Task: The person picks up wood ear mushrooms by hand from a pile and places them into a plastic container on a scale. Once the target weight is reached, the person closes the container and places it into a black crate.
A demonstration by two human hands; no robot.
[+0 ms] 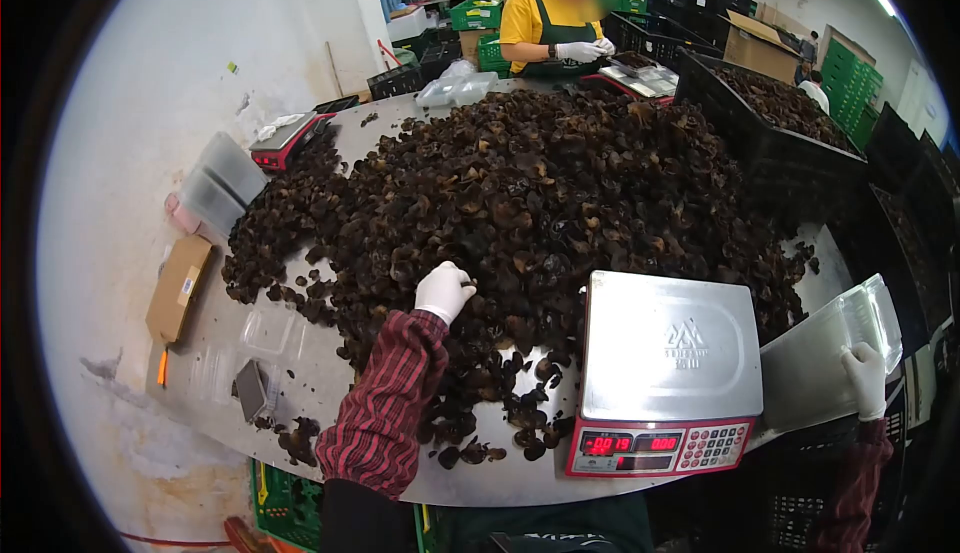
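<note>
My left hand (445,292), in a white glove, is at the front of a big heap of dark wood-ear-like mushrooms (520,183); its fingers are curled together, and what they hold, if anything, is hidden. At the right, my right hand (866,378), also gloved, has its fingers closed on the edge of a stack of clear plastic trays (815,368). Between the hands stands a scale (672,348) with a bare metal plate and a red front; its display reads -0.019.
A co-worker in a yellow shirt (522,19) stands across the metal table (480,488). A black crate (770,153) of mushrooms sits at the back right. Another scale (290,138), clear boxes (215,188) and a cardboard piece (180,288) lie along the left.
</note>
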